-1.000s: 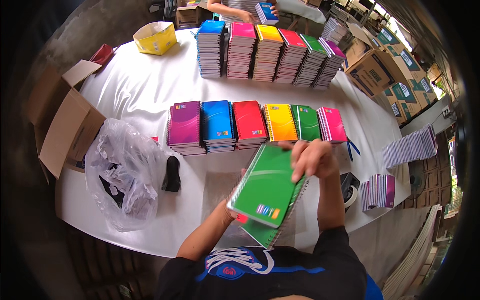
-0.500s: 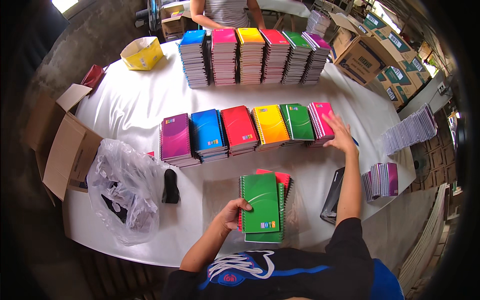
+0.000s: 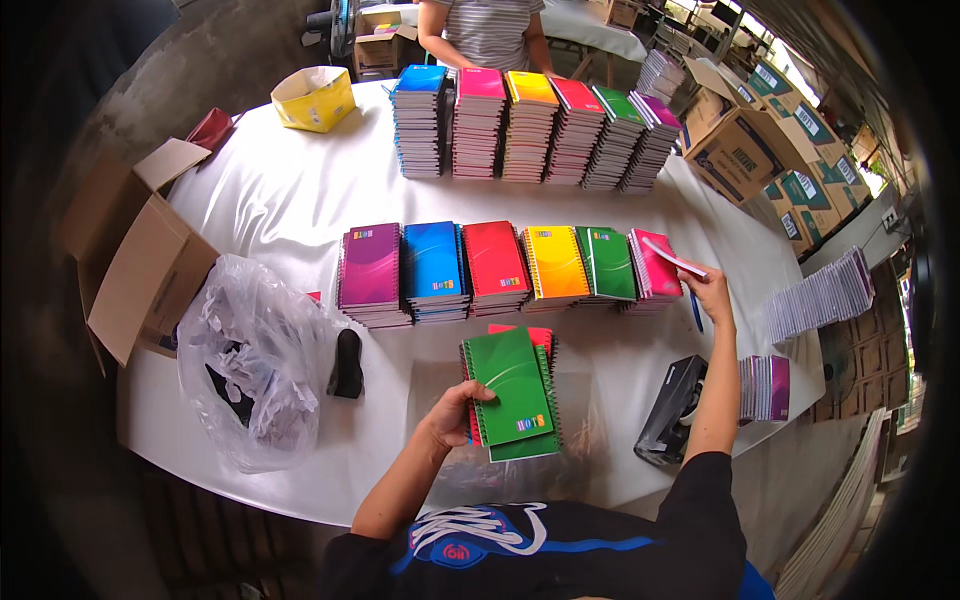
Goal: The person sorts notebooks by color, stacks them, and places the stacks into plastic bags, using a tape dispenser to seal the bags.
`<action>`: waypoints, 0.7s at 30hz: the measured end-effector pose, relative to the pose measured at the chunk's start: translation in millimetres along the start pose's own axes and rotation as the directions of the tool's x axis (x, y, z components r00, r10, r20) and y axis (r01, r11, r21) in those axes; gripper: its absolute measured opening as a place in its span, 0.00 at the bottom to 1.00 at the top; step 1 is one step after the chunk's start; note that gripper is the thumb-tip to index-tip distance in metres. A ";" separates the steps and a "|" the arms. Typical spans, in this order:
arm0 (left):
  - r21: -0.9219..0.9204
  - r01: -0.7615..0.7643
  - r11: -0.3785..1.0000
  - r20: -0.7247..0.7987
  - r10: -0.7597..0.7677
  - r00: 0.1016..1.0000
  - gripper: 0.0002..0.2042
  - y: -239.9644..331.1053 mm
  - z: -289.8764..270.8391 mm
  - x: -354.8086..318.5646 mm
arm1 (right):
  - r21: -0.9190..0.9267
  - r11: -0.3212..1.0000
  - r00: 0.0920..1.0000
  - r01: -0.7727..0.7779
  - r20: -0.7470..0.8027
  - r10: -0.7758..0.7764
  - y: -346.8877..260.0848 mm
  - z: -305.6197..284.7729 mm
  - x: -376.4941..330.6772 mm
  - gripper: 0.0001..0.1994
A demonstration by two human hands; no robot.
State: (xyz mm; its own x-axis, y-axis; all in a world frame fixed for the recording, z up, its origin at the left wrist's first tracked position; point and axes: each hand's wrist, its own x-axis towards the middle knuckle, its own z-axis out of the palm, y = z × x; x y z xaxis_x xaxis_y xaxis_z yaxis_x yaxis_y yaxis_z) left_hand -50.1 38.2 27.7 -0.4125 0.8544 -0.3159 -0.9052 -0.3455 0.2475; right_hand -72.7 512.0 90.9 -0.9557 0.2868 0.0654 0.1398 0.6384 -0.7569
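Pink notebook [image 3: 672, 257] lifted in right fingers [image 3: 700, 285], green stack [image 3: 512, 392] (left-held) apart.

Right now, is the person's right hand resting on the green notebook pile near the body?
No, the right hand lifts a pink notebook at the row's right end, while the left hand holds the green pile.

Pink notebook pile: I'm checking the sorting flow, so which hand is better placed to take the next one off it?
Right. The right hand is already lifting a pink notebook at that pile; the left hand grips the green-topped stack.
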 end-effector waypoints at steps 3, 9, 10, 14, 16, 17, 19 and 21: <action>0.008 -0.030 1.000 -0.036 0.030 0.999 0.23 0.6 -1.9 -3.8 | -0.168 0.979 0.987 0.119 -0.083 -0.134 -11.0 22.2 -6.7 0.12; 0.020 -0.010 1.000 -0.028 0.011 1.000 0.22 -0.7 5.4 -3.8 | -0.654 0.723 0.912 0.222 -0.123 -0.390 3.1 46.6 -6.8 0.21; 0.017 -0.017 1.000 -0.022 0.018 1.000 0.22 -1.9 2.8 -3.1 | -0.729 0.645 0.930 0.230 -0.030 -0.365 -2.0 50.3 -5.1 0.22; 0.031 -0.062 0.998 -0.052 0.063 0.997 0.21 -3.6 -0.3 -5.6 | -0.790 0.564 0.955 0.241 0.088 -0.284 -24.5 63.3 -15.8 0.20; 0.016 -0.047 0.999 -0.048 0.048 0.998 0.21 -3.2 0.0 -6.1 | -0.752 0.596 0.946 0.280 0.111 -0.304 -29.8 63.2 -19.5 0.23; 0.010 -0.038 0.999 -0.037 0.038 0.999 0.21 -3.0 1.0 -3.3 | -0.762 0.587 0.949 0.274 0.115 -0.294 -21.7 60.9 -18.5 0.24; 0.028 -0.036 0.999 -0.046 0.038 0.998 0.21 -4.7 0.9 -1.7 | -0.782 0.561 0.935 0.271 0.074 -0.348 -11.9 65.8 -20.2 0.25; 0.036 -0.043 0.998 -0.047 0.045 0.998 0.21 -5.5 -1.4 -2.5 | -0.732 0.644 0.946 0.225 0.006 -0.325 -9.2 65.1 -28.1 0.22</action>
State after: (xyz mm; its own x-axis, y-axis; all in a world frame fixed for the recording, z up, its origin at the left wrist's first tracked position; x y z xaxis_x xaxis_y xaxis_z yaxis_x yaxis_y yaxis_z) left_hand -44.3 37.4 25.9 -0.4573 0.8186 -0.3475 -0.8822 -0.3682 0.2935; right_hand -63.9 451.5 53.7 -0.9508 0.0599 0.3039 0.0640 0.9979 0.0034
